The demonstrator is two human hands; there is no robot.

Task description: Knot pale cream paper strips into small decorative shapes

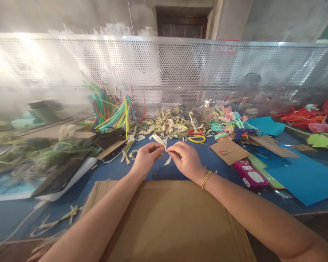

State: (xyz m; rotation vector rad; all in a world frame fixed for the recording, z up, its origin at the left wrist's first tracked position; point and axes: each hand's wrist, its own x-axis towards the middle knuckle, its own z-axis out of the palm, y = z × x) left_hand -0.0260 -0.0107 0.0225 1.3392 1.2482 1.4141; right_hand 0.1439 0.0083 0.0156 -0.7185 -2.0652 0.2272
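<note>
Between my two hands is a pale, twisted strip (160,140), which looks like dried husk or leaf; the exact material is hard to tell. My left hand (149,156) pinches it with thumb and forefinger. From the other side my right hand (186,156), with a gold bracelet (206,179) at the wrist, pinches it too, the fingertips almost meeting. Behind the hands lies a heap of similar dry strips (172,122). Yellow-handled scissors (196,139) rest just beyond my right hand.
A cardboard sheet (175,218) lies under my forearms on the blue table (120,171). Coloured pipe cleaners (109,105) stand at the back left. Paper flowers (226,120), a purple box (250,174) and blue paper (303,174) lie rightward. A perforated metal screen (142,69) closes the far side.
</note>
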